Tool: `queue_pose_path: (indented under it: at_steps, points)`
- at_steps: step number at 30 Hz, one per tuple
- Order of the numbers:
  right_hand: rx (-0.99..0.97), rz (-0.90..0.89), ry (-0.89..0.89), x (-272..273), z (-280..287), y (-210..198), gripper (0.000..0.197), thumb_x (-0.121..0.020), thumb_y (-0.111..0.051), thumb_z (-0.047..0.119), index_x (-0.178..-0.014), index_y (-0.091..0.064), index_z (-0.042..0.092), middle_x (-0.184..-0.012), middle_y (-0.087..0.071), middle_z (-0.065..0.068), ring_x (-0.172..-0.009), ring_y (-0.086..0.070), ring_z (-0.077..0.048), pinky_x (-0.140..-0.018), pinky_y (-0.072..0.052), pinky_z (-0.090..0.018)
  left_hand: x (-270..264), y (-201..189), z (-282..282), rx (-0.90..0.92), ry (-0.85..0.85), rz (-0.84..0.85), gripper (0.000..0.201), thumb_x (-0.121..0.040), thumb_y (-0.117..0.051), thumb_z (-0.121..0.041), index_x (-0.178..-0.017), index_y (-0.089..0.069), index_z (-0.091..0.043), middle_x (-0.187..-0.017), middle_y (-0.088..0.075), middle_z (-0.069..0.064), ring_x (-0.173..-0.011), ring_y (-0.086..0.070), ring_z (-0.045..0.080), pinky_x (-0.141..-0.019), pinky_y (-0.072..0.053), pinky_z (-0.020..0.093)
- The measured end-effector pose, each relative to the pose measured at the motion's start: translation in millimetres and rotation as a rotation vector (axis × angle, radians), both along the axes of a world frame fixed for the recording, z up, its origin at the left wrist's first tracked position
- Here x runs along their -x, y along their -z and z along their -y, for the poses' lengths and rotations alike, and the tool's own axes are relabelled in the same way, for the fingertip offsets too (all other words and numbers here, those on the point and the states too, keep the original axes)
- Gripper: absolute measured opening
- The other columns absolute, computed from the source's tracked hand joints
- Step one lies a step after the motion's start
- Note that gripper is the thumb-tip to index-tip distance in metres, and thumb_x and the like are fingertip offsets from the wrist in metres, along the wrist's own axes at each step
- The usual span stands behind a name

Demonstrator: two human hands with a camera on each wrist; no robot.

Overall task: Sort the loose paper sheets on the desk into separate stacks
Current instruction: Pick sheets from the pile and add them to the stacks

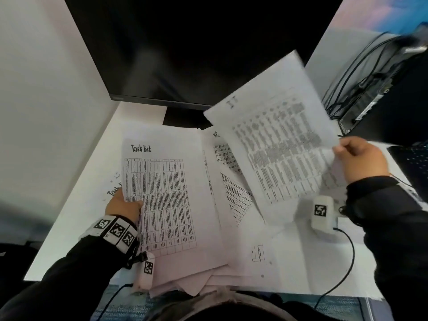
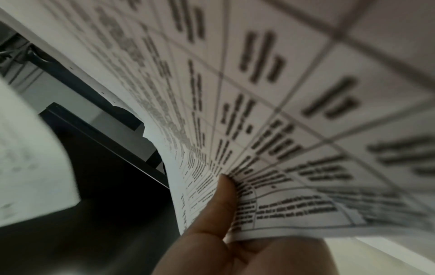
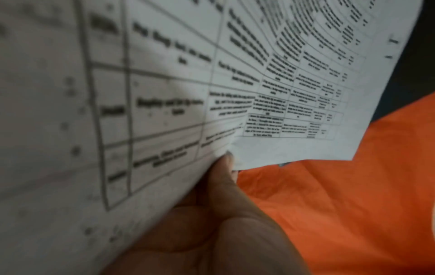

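White printed sheets with tables lie in a loose overlapping pile (image 1: 243,228) across the white desk (image 1: 74,223). My left hand (image 1: 124,206) pinches the left edge of a sheet headed "Task List" (image 1: 166,195), thumb on top; in the left wrist view the thumb (image 2: 219,201) presses on that sheet (image 2: 282,111). My right hand (image 1: 361,158) pinches the right edge of another table sheet (image 1: 275,144), lifted and tilted above the pile. In the right wrist view my fingers (image 3: 223,178) grip the sheet (image 3: 212,83) from below.
A dark monitor (image 1: 185,47) stands at the back, its stand (image 1: 183,117) just behind the papers. A black computer box with cables (image 1: 379,93) sits at the right. A partition wall (image 1: 41,93) borders the left. Another written sheet (image 1: 113,188) lies left of my hand.
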State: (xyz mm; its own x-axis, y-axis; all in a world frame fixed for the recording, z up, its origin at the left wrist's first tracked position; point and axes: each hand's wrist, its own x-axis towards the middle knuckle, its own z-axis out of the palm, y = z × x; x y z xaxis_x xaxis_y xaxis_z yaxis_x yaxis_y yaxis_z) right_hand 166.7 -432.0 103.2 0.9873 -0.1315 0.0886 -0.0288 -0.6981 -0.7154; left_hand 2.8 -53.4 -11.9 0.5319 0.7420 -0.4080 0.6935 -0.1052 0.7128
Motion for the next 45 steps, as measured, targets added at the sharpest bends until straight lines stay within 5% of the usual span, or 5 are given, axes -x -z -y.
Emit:
queue_pose_path:
  at_steps: [13,19,26,35,45]
  points:
    - [-0.240,-0.511,-0.056,26.9,-48.9,57.8,0.028,-0.090,-0.057,0.011,-0.063,-0.052,0.017,-0.065,-0.051,-0.004,-0.073,-0.048,-0.021,-0.072,-0.043,-0.032,-11.7,-26.3,37.4,0.311,0.075,0.362,0.047,-0.084,-0.062,0.001,-0.128,-0.051,-0.008,-0.111,-0.062,0.003,-0.100,-0.059,0.022,-0.083,-0.049,0.032]
    - [-0.330,-0.641,-0.218,39.9,-73.5,63.3,0.030,-0.088,-0.058,0.008,-0.117,-0.053,0.014,-0.110,-0.067,-0.007,-0.101,-0.062,-0.030,-0.092,-0.050,-0.049,-18.1,-25.6,45.7,0.320,0.154,0.376,0.045,-0.082,-0.061,0.003,-0.121,-0.056,-0.017,-0.110,-0.066,0.004,-0.094,-0.064,0.016,-0.077,-0.052,0.026]
    - [-0.280,-0.552,-0.301,53.3,-87.9,51.2,0.034,-0.089,-0.055,0.005,-0.122,-0.055,0.015,-0.118,-0.064,-0.003,-0.111,-0.059,-0.024,-0.101,-0.044,-0.044,-20.9,-52.9,55.9,0.292,0.033,0.438,0.057,-0.092,-0.031,-0.058,-0.133,-0.045,-0.022,-0.135,-0.049,0.000,-0.120,-0.046,0.021,-0.104,-0.031,0.034]
    - [-0.548,-0.176,-0.406,52.1,-89.6,2.0,0.040,-0.088,-0.058,0.003,-0.123,-0.048,0.021,-0.113,-0.063,0.010,-0.103,-0.059,0.002,-0.093,-0.048,-0.019,-26.2,-102.9,57.3,0.016,0.207,0.721,0.049,-0.072,-0.067,-0.039,-0.117,-0.054,-0.026,-0.093,-0.060,-0.022,-0.084,-0.055,-0.010,-0.056,-0.043,-0.001]
    - [-0.534,-0.011,-0.385,47.4,-101.4,-8.0,0.027,-0.092,-0.055,0.015,-0.118,-0.052,0.021,-0.113,-0.062,0.005,-0.108,-0.058,-0.012,-0.097,-0.045,-0.028,-38.6,-116.3,66.5,0.061,0.370,0.740,0.028,-0.062,-0.077,-0.027,-0.080,-0.058,-0.037,-0.066,-0.066,-0.028,-0.068,-0.059,-0.019,-0.060,-0.045,0.003]
